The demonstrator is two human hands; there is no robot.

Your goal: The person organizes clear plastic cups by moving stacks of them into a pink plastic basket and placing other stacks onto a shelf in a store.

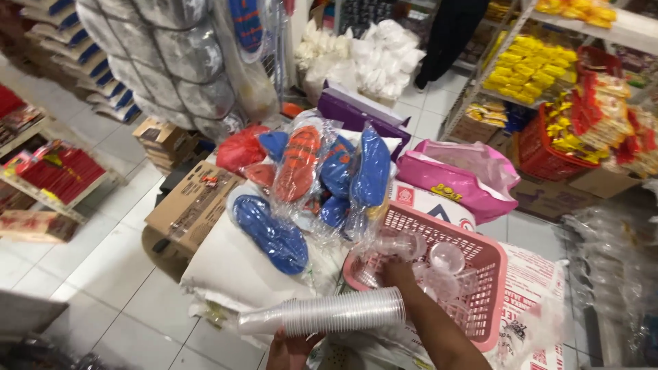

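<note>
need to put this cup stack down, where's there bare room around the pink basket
Bare white sack top lies between the blue sandals in plastic and the stack of clear plastic cups held by the left hand. The pink plastic basket is crowded with loose cups around the right hand. The tiled floor left is open.

My left grip point(291, 349) at six o'clock holds a long stack of clear plastic cups point(329, 314) lying sideways. My right grip point(396, 273) reaches into the pink basket point(490, 274) at four o'clock, among loose clear cups point(447, 257). Bagged blue and orange sandals point(322, 171) lie at twelve o'clock, beyond the basket.
</note>
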